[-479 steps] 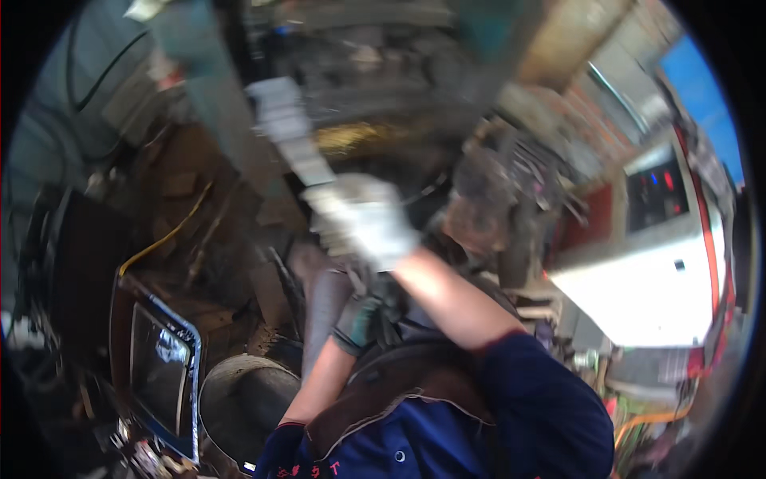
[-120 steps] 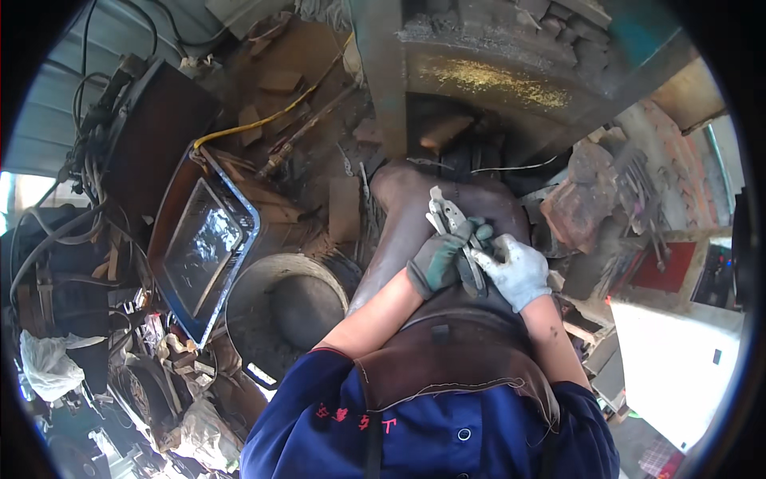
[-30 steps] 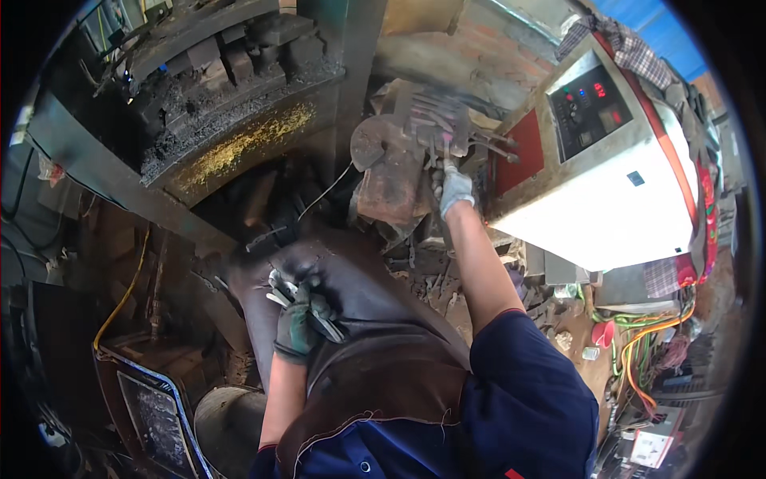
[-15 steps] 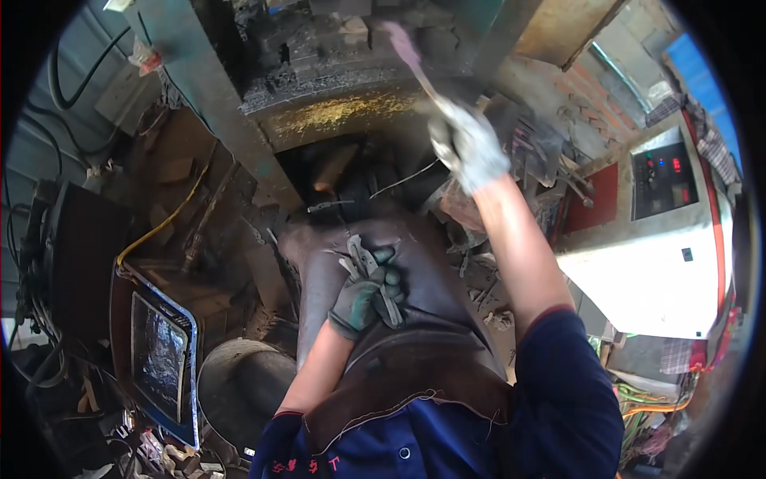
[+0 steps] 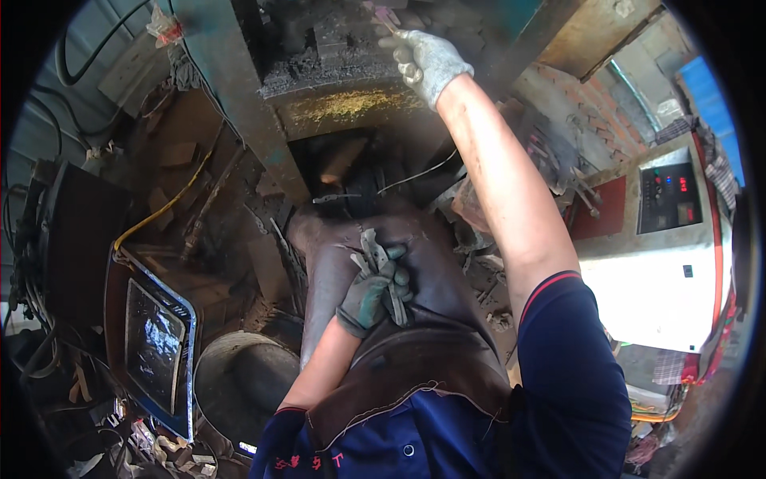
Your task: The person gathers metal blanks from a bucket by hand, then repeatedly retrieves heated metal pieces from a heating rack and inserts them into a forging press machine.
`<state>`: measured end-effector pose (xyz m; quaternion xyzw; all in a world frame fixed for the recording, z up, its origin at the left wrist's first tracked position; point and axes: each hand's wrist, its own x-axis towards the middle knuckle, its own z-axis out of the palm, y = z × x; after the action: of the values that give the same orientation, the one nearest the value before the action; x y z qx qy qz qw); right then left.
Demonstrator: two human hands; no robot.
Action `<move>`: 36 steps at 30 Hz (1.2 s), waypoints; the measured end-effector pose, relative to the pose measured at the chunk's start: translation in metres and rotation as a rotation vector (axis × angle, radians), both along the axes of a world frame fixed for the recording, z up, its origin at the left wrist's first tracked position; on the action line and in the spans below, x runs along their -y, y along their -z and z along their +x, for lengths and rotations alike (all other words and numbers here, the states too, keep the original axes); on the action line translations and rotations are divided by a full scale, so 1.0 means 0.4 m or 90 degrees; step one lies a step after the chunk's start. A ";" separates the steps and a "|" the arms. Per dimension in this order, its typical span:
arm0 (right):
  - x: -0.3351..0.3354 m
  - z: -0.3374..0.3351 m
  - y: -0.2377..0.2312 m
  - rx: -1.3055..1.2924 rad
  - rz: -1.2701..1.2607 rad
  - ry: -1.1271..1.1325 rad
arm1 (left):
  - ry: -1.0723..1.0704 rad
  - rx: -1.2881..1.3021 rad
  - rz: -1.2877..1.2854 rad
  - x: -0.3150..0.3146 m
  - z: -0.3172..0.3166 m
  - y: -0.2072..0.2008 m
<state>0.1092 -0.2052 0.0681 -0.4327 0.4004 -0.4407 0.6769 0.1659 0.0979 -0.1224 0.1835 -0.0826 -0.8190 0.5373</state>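
Landmark: brown leather apron (image 5: pixel 399 375), worn over the lap.
Left hand (image 5: pixel 373 287): dark green glove, resting on the apron; fingers clenched around metal tongs (image 5: pixel 373 254).
Tongs: grey, worn metal; jaws project beyond the knuckles, away from the body.
Right hand (image 5: pixel 425 60): white glove, raised far above the apron; fingers clenched around a thin rod (image 5: pixel 388 17).
Rod: slender, pinkish, partly blurred.
Bucket (image 5: pixel 239 383): round, left of the apron.

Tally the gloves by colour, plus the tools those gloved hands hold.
White glove, on the right hand: 1
Dark green glove, on the left hand: 1
Slim tool in the right hand: 1
Metal tongs in the left hand, resting on the lap: 1
Total: 4
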 end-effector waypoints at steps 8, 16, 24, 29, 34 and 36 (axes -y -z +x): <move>0.080 0.002 0.017 0.009 0.010 -0.018 | 0.004 0.028 0.044 -0.002 -0.011 0.003; -0.259 -0.167 0.095 -0.115 -0.015 -0.096 | 0.016 -0.093 0.009 -0.004 0.020 -0.025; -0.635 -0.266 0.290 -0.751 -0.481 -0.303 | -0.082 -0.037 0.034 -0.011 -0.003 0.035; -0.642 -0.266 0.314 -0.742 -0.311 -0.231 | -0.066 -0.076 -0.013 0.003 -0.023 0.015; -0.598 -0.402 0.257 -0.161 0.156 0.053 | -0.053 0.109 0.066 -0.004 -0.030 -0.018; -0.587 -0.484 0.266 -0.032 0.121 0.182 | -0.035 0.121 0.066 -0.001 -0.026 -0.007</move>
<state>-0.0845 0.0294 -0.0384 -0.3164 0.5141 -0.4816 0.6353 0.1554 0.0982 -0.1195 0.2904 -0.0856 -0.7862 0.5387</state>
